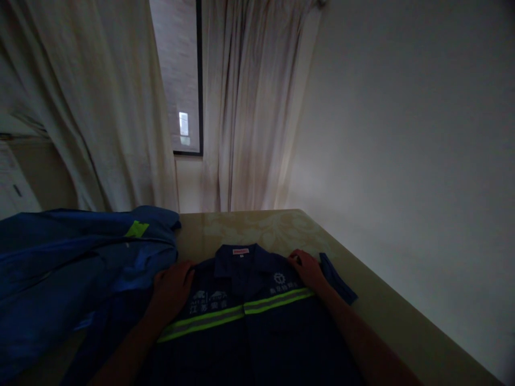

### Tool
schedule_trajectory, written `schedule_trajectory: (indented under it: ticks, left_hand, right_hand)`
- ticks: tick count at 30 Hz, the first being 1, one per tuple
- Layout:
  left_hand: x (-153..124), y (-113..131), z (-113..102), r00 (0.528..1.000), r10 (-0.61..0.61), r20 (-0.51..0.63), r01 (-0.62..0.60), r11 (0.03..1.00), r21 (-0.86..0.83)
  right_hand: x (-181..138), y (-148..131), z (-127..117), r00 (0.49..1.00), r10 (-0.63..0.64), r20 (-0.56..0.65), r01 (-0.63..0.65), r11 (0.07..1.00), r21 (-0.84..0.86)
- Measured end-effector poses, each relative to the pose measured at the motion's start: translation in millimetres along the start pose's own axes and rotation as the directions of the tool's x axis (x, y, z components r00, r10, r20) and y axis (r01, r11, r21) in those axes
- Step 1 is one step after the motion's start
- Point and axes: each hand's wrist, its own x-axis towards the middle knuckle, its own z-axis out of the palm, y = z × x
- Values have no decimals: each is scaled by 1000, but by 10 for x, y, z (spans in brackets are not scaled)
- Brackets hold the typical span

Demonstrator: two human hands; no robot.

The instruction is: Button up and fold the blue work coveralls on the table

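A dark navy work jacket (245,332) lies spread out front side up, its collar pointing away from me. A yellow-green reflective stripe with a grey middle crosses its chest, white printing shows above the stripe, and a small red-and-white label sits inside the collar. At the shoulder on the left, my left hand (174,287) is closed on the cloth with bent fingers. My right hand (308,268) grips the other shoulder, fingers curled at its edge. Part of a sleeve with its cuff (337,281) sticks out beyond my right hand. Dim light hides the lower jacket's detail.
Blue garments (88,257) with a yellow-green patch are heaped on the left, close to my left hand. Beneath everything is a yellowish patterned table surface (257,225). A pale wall (402,134) runs along the right side; curtains (253,107) and a window (177,69) are behind.
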Motion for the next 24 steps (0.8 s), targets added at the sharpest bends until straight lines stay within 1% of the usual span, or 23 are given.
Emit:
schedule_trajectory:
  ticks: [2,8,11,13,15,18,20,24]
  left_hand:
    - [-4,7,-13,1000,-4,13,4,1000,6]
    - [-2,27,-59,999,3,41,-3,1000,7]
    - [0,25,-64,998,-10,57,10,1000,-2]
    - [-1,19,-57,999,-9,54,10,1000,-13]
    - [-5,15,-43,999,-11,52,12,1000,-16]
    - [-8,14,-24,999,-16,46,17,1000,-10]
    - [-9,15,-22,999,-8,39,9,1000,-7]
    - [-7,17,-37,999,-5,33,5,1000,-6]
  right_hand:
    - [-1,-3,-17,1000,-27,6,27,1000,3]
    - [-23,-66,-12,992,-123,-34,124,992,23]
    - [-35,-101,-1,996,-60,-70,64,996,66]
    - [-40,-108,-7,997,-32,-65,41,991,131]
    - [-39,-107,-22,996,-60,-62,71,981,181]
    - [-26,-107,-48,986,-133,-96,150,968,202]
    - [-14,-106,-62,982,-135,-130,161,963,217]
    - [6,-72,-73,982,-40,-187,93,953,287]
